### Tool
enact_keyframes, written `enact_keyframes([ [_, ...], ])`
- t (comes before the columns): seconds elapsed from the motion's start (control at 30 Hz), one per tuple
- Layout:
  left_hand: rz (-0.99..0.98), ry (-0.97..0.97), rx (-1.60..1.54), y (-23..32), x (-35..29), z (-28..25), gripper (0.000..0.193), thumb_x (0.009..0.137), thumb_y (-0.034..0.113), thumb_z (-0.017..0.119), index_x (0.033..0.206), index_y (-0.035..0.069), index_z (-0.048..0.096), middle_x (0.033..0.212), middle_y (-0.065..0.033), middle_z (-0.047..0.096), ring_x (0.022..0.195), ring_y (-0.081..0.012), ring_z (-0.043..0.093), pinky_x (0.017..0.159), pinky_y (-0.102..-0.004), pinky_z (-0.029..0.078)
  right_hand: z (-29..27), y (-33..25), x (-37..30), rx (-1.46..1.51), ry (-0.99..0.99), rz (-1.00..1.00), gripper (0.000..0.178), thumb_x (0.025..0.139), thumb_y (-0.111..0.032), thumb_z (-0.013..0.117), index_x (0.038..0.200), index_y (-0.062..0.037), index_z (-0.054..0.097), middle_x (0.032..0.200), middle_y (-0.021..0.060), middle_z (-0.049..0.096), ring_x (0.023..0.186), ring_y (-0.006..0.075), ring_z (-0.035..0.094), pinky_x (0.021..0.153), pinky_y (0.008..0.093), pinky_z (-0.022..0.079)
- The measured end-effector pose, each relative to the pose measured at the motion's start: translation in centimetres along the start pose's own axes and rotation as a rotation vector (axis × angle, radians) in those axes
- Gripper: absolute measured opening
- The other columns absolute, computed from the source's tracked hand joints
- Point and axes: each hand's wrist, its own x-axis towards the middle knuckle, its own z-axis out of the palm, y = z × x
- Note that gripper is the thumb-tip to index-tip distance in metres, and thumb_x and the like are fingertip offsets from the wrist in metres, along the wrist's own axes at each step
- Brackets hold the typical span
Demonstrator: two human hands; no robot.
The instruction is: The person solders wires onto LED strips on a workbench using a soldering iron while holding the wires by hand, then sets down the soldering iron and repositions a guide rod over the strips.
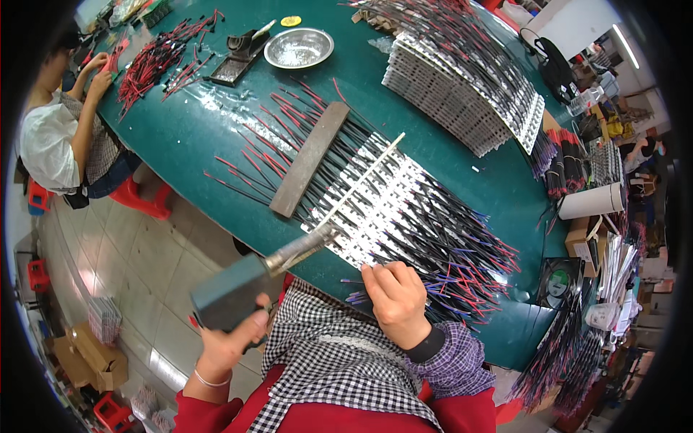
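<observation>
My left hand [229,345] is wrapped round the handle of a heat gun [231,289] with a dark green boxy body. Its metal nozzle points up and right over the near left side of a white circuit board panel [368,195]. Rows of black, red-tipped and blue-tipped wires [455,252] stick out from both sides of this panel. My right hand [398,299] has curled fingers, with thumb and index finger closed at the panel's near corner. A thin white rod [368,169] runs lengthwise along the panel. A grey flat bar [310,159] lies across the left-hand wires.
A tall stack of wired white panels [447,94] stands at the far right of the green table [195,155]. Farther back are a metal bowl [299,49], a dark tray [229,71] and a red wire pile [155,68]. A co-worker [61,137] sits at left.
</observation>
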Motion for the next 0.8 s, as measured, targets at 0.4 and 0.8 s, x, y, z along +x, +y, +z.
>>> enact_keyframes([
  [0.4, 0.039, -0.096, -0.076, 3.4, 16.7, -1.6, 0.029, 0.084, 0.014, 0.072, 0.100, -0.009, 0.070, 0.084, -0.0170, 0.072, 0.045, -0.0111, 0.048, 0.040, -0.0248, 0.033, 0.7, 0.9, -0.8, 0.098, 0.089, 0.034, 0.019, 0.075, -0.014, 0.061, 0.090, -0.0031, 0.062, 0.083, 0.0082, 0.052, 0.080, 0.0238, 0.055, 0.064, 0.0361, 0.045],
  [0.8, 0.255, -0.023, 0.059, 0.5, 9.4, -0.4, 0.055, 0.082, -0.001, 0.070, 0.133, 0.000, 0.048, 0.100, -0.0157, 0.066, 0.046, -0.0123, 0.046, 0.038, -0.0262, 0.036, 1.8, 0.2, -1.6, 0.027, 0.107, 0.060, 0.033, 0.077, -0.010, 0.063, 0.106, 0.0055, 0.064, 0.100, 0.0096, 0.059, 0.091, 0.0237, 0.057, 0.070, 0.0321, 0.047],
])
